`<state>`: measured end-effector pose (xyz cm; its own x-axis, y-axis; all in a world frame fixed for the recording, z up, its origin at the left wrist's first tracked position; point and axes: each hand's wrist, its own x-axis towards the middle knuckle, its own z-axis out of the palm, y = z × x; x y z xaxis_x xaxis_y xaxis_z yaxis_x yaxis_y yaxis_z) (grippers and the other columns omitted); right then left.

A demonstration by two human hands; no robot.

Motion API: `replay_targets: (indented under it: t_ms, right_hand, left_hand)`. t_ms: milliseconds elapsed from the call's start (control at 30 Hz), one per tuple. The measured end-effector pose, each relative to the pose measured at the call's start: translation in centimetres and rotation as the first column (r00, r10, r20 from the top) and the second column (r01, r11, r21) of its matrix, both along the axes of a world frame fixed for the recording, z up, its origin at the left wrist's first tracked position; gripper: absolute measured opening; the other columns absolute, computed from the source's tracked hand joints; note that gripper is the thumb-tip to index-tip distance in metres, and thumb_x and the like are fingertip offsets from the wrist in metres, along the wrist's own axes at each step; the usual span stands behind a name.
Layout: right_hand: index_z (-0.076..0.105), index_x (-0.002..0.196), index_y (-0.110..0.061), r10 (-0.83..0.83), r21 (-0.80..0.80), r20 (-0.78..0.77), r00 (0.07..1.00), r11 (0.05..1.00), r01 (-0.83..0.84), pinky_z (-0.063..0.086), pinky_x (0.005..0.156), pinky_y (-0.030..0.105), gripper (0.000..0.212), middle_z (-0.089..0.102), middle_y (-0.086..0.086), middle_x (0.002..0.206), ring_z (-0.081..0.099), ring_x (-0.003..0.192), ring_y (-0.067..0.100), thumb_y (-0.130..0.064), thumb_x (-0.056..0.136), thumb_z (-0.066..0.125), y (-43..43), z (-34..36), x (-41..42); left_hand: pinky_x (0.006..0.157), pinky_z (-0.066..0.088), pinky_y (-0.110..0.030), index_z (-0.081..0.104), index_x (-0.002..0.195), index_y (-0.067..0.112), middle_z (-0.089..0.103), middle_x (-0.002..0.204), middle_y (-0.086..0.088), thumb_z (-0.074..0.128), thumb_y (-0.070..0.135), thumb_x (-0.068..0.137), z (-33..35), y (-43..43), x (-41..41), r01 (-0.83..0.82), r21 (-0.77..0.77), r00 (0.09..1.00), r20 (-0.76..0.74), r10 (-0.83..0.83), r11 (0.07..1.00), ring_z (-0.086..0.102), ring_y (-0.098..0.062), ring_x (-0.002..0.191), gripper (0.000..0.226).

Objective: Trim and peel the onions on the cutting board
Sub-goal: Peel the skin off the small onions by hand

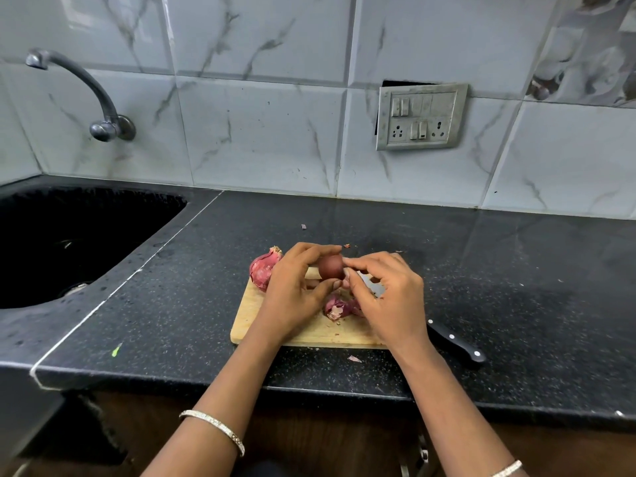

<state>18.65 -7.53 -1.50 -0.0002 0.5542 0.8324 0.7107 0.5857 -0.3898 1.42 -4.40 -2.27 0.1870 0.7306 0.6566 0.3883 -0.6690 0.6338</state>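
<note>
Now peeling at frame centre.
Left hand [296, 290] is gripping the small round red onion [331, 267]; right hand [385, 297] is pinching skin at its right side, above the wooden cutting board [247, 321].

Both hands [339, 290] hold an onion [331, 267] above the board [247, 321].

A speckled black countertop [499, 270] is backed by marble-veined grey tiles [261, 132]. Left of it a dark sink [69, 242] is set, possibly wet; a switchboard [421, 117] is mounted above.
</note>
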Motion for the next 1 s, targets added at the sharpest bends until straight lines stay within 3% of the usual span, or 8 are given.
replay_targets:
  t_ms: [67,167,300,567,667,833,1000]
  right_hand:
    - [0.080,0.102,-0.017,-0.002,-0.018,0.006,1.000,1.000,0.003,0.051,0.083,0.024,0.016,0.073,-0.007,0.095,0.064,0.092,0.009,-0.013,0.087,0.079,0.03,-0.04,0.08]
    - [0.080,0.099,-0.018,-0.011,-0.031,-0.010,1.000,0.999,0.011,0.051,0.082,0.023,0.015,0.075,-0.009,0.095,0.066,0.091,0.007,-0.010,0.087,0.077,0.00,-0.02,0.20]
    - [0.080,0.096,-0.018,-0.013,-0.070,-0.041,0.999,0.997,0.010,0.052,0.080,0.025,0.010,0.075,-0.011,0.092,0.066,0.088,0.005,-0.012,0.088,0.076,-0.05,0.05,0.31]
    - [0.071,0.092,-0.019,-0.023,-0.131,-0.038,0.999,0.991,0.017,0.048,0.074,0.030,0.008,0.067,-0.012,0.088,0.060,0.083,0.012,-0.023,0.091,0.064,0.25,-0.19,0.19]
    - [0.069,0.093,-0.020,-0.055,-0.136,-0.071,0.996,0.990,0.045,0.047,0.073,0.031,0.006,0.064,-0.012,0.088,0.060,0.082,0.013,-0.021,0.092,0.063,0.30,-0.28,0.29]
    - [0.069,0.093,-0.020,-0.081,-0.155,-0.111,0.990,0.986,0.064,0.052,0.074,0.037,0.005,0.066,-0.009,0.087,0.063,0.080,0.016,-0.016,0.093,0.067,0.31,-0.25,0.54]
    - [0.070,0.094,-0.018,-0.131,-0.182,-0.143,0.981,0.978,0.105,0.054,0.076,0.043,0.005,0.068,-0.007,0.090,0.064,0.082,0.017,-0.015,0.094,0.066,0.54,-0.32,0.63]
  left_hand:
    - [0.093,0.052,-0.016,0.068,0.129,0.024,0.064,0.119,0.003,0.084,0.011,0.083,0.11,-0.12,0.00,-0.011,0.021,1.000,-0.020,0.012,1.000,0.063,-0.013,0.112,0.051]
    - [0.099,0.054,-0.036,0.067,0.130,0.025,0.065,0.120,0.005,0.083,0.013,0.084,0.14,-0.07,-0.03,-0.016,0.018,1.000,-0.020,0.016,1.000,0.063,-0.011,0.113,0.050]
    - [0.093,0.058,-0.044,0.068,0.129,0.025,0.064,0.120,0.008,0.082,0.011,0.083,0.05,-0.02,0.03,0.003,0.012,1.000,-0.027,-0.003,1.000,0.063,-0.010,0.112,0.051]
    - [0.094,0.059,-0.042,0.068,0.129,0.023,0.064,0.121,0.009,0.081,0.009,0.082,0.03,0.08,0.09,0.032,0.004,0.999,-0.039,-0.032,0.999,0.063,-0.009,0.114,0.050]
    - [0.095,0.059,-0.039,0.069,0.127,0.020,0.065,0.122,0.007,0.079,0.001,0.081,0.14,-0.13,0.09,0.052,-0.006,0.998,-0.040,-0.053,0.999,0.063,-0.010,0.114,0.050]
    - [0.101,0.054,-0.041,0.067,0.126,0.020,0.066,0.123,0.010,0.073,0.014,0.079,0.33,-0.34,0.04,0.058,0.005,0.997,-0.050,-0.058,0.998,0.064,-0.008,0.115,0.048]
    - [0.101,0.055,-0.037,0.066,0.125,0.018,0.067,0.123,0.009,0.075,0.009,0.081,0.32,-0.41,0.00,0.073,-0.010,0.997,-0.014,-0.073,0.997,0.064,-0.008,0.115,0.046]
